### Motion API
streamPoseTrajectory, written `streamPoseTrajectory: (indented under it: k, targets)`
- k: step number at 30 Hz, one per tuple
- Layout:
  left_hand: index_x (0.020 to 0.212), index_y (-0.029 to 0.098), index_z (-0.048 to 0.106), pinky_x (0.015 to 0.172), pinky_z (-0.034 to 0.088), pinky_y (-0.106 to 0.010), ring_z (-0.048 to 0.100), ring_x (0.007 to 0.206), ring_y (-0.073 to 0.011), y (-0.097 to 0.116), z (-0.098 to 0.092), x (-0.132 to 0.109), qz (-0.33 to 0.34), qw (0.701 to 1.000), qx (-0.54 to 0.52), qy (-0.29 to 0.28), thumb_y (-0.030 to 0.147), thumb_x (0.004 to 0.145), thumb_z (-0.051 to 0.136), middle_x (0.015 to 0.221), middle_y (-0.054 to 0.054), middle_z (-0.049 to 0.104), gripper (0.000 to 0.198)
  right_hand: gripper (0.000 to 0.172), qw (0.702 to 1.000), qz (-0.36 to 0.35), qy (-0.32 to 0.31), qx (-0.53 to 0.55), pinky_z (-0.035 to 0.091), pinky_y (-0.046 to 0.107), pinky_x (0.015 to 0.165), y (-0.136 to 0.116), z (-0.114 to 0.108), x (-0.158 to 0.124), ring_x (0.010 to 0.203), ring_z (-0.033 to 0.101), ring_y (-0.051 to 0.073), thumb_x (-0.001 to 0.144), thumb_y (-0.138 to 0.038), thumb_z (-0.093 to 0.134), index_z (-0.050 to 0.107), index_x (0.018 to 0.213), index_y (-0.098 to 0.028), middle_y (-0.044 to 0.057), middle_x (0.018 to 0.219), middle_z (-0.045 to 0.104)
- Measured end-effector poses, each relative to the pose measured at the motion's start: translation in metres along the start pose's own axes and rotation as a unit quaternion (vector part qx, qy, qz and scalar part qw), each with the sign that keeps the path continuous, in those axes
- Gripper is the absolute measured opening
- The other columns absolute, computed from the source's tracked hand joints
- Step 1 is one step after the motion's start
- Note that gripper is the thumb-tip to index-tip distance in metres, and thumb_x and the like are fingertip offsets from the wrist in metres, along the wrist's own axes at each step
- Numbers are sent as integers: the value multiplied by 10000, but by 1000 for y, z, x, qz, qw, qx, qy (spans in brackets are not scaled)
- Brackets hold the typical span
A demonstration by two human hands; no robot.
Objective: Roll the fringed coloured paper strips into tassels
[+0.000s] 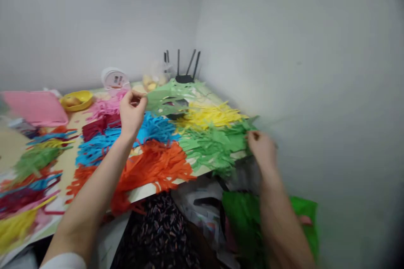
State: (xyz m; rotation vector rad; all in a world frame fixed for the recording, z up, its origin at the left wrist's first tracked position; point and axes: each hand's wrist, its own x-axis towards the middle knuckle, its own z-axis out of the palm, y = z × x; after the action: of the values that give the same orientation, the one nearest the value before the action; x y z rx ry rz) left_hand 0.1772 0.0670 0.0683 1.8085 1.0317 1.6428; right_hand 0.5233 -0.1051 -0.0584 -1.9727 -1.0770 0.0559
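Observation:
My left hand (134,111) is raised over the table with its fingers pinched together. A thin light-green paper piece (160,97), blurred and partly see-through, extends from its fingertips. My right hand (261,147) is closed in a pinch at the table's right edge, on the end of the green fringed paper (217,141). Under and beside my left forearm lie blue fringed paper (156,128), orange fringed paper (158,162) and dark red paper (96,128). Yellow fringed paper (211,115) lies behind the green, and pink fringed paper (105,107) is behind my left hand.
At the back stand a black device with upright antennas (184,78), a white round tub (115,80) and a yellow bowl (76,101). A pink flat case (36,108) and multicoloured fringed strips (34,164) are at left. Below the table edge hangs a green bag (241,214). Walls bound the table.

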Motion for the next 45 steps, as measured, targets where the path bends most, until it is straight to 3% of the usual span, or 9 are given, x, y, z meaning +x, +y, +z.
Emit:
streamPoseTrajectory:
  k: [2,5,8,11,18,25,30,38,45]
  targets:
    - [761,178,595,754,455,-274,596,768,-161,3,-38,-17,80,992,96,-2,182,759,587,768,-4,638,9,336,998,-38,44,5,550,432,769,-48,-2,-19,780,672,269,930,-399,488,689,993,-138,147,853,713]
    - [820,187,606,844,453,-326,613,876,-199,11,-79,-52,162,963,215,-33,166,793,582,873,-36,691,42,238,943,-308,103,67,508,467,949,-144,11,-59,1017,665,287,906,-301,603,672,1115,-209,129,1081,720]
    - [858,205,594,890,452,-364,614,922,-217,19,-109,-86,182,941,274,-76,171,854,564,902,-43,711,46,436,853,-512,9,99,447,511,1060,-228,39,-90,1248,563,300,890,-220,633,561,1317,-277,101,1293,651]
    - [882,219,596,987,431,-406,622,964,-220,18,-139,-110,184,928,302,-118,172,886,557,919,-38,724,62,345,803,-588,-76,56,395,549,1100,-269,74,-96,1210,571,300,902,-153,563,613,1230,-246,90,1197,691]
    - [1062,203,674,961,460,-498,598,1055,-301,-7,-180,-121,-1,883,425,-198,137,823,574,1027,-95,728,268,110,755,-612,-231,-53,482,341,735,-285,96,-92,816,620,240,867,-151,544,632,906,-205,89,862,696]
    - [1013,199,670,1153,353,-474,546,1273,-254,-1,-177,-116,81,928,258,-258,75,784,480,1248,-76,681,323,98,781,-513,-353,47,405,247,555,-290,71,-95,579,576,147,827,-181,555,593,901,-234,-15,711,657]
    - [869,170,677,730,516,-276,642,748,-171,-1,-180,-120,-63,951,124,-277,151,780,472,794,-22,697,224,101,811,-422,-389,112,437,228,588,-276,66,-94,662,614,147,861,-268,583,637,933,-222,-5,803,702]
    - [1101,233,736,823,550,-300,672,1016,-219,-11,-186,-125,-161,959,-36,-230,202,801,545,1104,-55,737,357,204,839,-300,-381,246,535,287,726,-258,75,-108,820,681,189,811,-175,570,732,926,-215,20,900,746]
    - [674,199,743,546,500,-264,629,666,-153,-14,-185,-128,-255,932,-146,-210,144,612,501,872,-66,710,256,315,819,-297,-365,328,549,321,749,-250,75,-117,849,669,178,822,-99,542,805,813,-272,40,924,695]
